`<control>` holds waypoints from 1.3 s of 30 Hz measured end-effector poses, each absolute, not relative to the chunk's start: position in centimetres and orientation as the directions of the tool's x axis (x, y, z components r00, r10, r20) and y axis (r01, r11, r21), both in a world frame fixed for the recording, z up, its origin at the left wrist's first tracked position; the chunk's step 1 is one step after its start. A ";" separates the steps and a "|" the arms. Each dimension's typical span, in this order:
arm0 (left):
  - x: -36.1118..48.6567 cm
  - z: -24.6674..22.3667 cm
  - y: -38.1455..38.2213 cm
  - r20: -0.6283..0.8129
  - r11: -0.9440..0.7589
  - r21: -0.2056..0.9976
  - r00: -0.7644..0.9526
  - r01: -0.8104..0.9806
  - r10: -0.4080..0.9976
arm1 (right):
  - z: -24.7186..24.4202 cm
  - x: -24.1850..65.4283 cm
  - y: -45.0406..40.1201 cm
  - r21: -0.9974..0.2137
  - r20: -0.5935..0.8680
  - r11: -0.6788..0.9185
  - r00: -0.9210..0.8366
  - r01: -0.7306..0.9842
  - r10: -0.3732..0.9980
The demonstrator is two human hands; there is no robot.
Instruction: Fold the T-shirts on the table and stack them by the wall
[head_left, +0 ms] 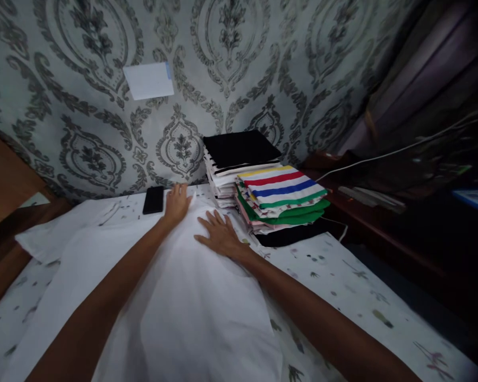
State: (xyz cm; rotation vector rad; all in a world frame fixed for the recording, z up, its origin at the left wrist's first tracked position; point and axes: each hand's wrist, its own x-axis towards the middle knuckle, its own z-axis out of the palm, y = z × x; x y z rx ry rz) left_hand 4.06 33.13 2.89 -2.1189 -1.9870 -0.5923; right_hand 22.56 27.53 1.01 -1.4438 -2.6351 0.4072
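A white T-shirt (199, 318) lies spread over the printed bedsheet, with one sleeve (51, 239) reaching out at the far left. My left hand (177, 204) rests on its far edge, fingers stretched forward and thumb apart. Beside that hand, to the left, is a black phone (153, 200). My right hand (220, 234) presses flat on the shirt near its right side, fingers spread. Soft folds run through the cloth between my forearms. The near end of the shirt passes out of view at the bottom.
Right of my hands stand two stacks of folded cloth, one topped by black fabric (242, 147), the other by striped fabric (282, 185). Patterned wallpaper (219, 116) backs the bed, bearing a white card (149, 81). A thin cable (402, 147) crosses the dark right side.
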 end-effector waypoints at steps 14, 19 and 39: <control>-15.7 2.2 16.0 -0.015 0.113 0.048 -0.113 0.992 0.994 | -0.2 21.9 28.1 -0.151 0.011 0.543 -0.548 0.826 0.836; -18.6 2.8 15.1 0.022 0.217 0.004 -0.218 0.976 0.976 | -0.1 21.7 27.8 -0.124 0.013 0.552 -0.555 0.824 0.832; -1.0 1.8 1.1 -0.033 -0.366 0.228 0.382 0.902 0.923 | 0.1 31.0 10.4 -0.381 0.260 0.516 -0.447 0.767 0.856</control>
